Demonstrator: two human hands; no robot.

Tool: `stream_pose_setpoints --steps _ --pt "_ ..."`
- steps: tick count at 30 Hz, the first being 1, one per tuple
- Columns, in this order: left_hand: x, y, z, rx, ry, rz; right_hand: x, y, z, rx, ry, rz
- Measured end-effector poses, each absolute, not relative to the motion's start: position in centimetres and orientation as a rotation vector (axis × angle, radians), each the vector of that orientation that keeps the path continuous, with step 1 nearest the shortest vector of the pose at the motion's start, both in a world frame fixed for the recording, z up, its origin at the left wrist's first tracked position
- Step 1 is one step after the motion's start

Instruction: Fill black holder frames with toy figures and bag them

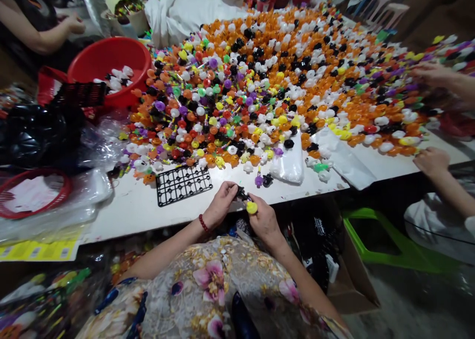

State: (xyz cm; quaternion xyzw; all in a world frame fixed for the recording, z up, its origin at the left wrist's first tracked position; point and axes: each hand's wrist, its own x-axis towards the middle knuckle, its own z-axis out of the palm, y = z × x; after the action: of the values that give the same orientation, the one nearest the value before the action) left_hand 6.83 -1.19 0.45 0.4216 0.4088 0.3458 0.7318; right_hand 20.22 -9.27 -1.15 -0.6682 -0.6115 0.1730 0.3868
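Just over the table's front edge, my left hand [221, 200] pinches a small black plastic piece [242, 192]. My right hand [264, 221] is closed close beside it, with a yellow plastic piece [252, 208] showing at its fingers. Whether the black and yellow pieces are joined cannot be made out. A black grid tray [184, 184] lies flat on the table, left of my hands. Behind my hands rest a purple piece [259, 179] and a black piece [267, 180]. The big heap of small colourful plastic figures [237, 96] spreads beyond them.
A red tub [111, 57] with white pieces stands at the left, near a red basket [29, 193] holding papers. Clear bags [291, 156] lie by the heap. Other people's hands [432, 162] are at the right and far left. A green stool [386, 240] stands below right.
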Motion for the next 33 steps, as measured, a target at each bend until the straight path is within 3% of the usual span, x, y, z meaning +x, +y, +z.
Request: stream_pose_setpoints --steps 15,21,26,33 --pt "7.1 -1.0 -0.3 1.112 1.084 0.700 20.3 -7.9 -1.7 -1.639 -1.636 0.463" --pt "6.1 2.8 -0.3 1.722 1.478 0.696 25.3 -6.9 -2.1 -1.808 -1.521 0.096" --pt "8.5 2.4 0.0 2.372 1.188 0.852 27.4 -6.1 -3.1 -1.976 -1.436 0.062" --pt "12.7 1.9 -0.3 2.410 0.949 0.675 27.2 -5.4 -4.2 -1.976 -1.400 0.106"
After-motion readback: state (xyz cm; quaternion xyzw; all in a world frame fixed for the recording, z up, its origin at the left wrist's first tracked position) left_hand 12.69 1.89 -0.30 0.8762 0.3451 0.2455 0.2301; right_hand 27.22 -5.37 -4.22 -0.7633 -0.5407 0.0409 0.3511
